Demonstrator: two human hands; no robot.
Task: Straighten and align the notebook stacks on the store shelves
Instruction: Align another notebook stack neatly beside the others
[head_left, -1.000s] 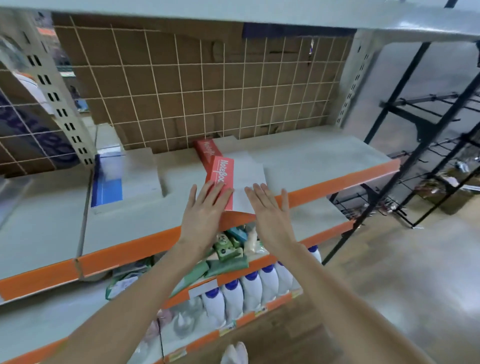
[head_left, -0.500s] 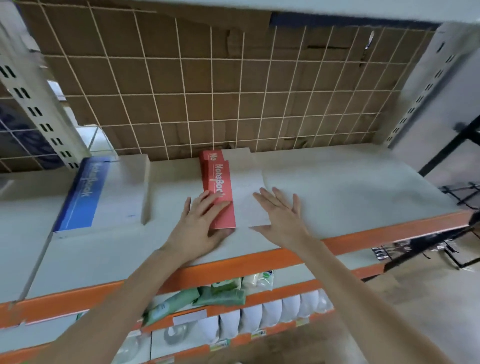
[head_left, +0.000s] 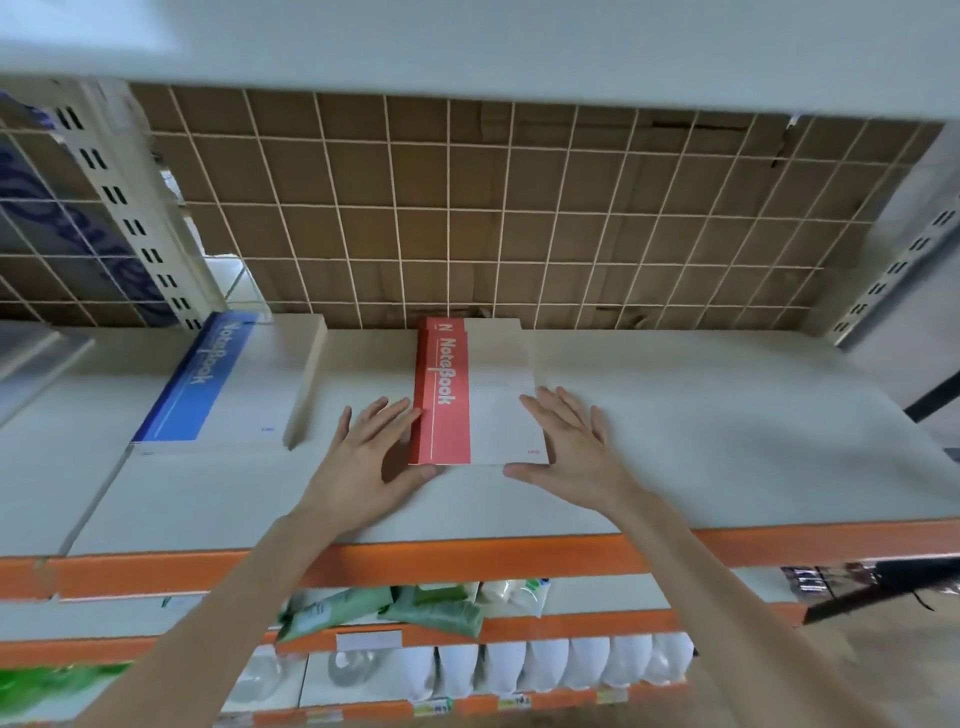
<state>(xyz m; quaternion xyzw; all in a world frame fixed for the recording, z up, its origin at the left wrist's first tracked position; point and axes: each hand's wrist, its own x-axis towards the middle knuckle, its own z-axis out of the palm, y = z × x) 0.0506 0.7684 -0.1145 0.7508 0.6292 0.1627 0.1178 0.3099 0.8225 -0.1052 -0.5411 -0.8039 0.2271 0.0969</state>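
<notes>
A stack of red-and-white notebooks (head_left: 475, 405) lies in the middle of the grey shelf (head_left: 701, 441), its far end at the wire grid. My left hand (head_left: 366, 460) lies flat against the stack's left edge, thumb at the near left corner. My right hand (head_left: 576, 452) lies flat against its right edge, thumb under the near right corner. Both hands have straight fingers. A taller stack of blue-and-white notebooks (head_left: 234, 384) sits to the left, apart from my hands.
A wire grid with cardboard behind (head_left: 493, 218) closes the shelf's back. The shelf above (head_left: 467, 47) hangs low overhead. An orange front rail (head_left: 519, 558) edges the shelf. Below it are green packets (head_left: 395, 610) and white bottles (head_left: 561, 665).
The view has moved closer and tilted up. My hands slid off the top cover to the stack's two sides, and the red notebooks now lie straight and squared.
</notes>
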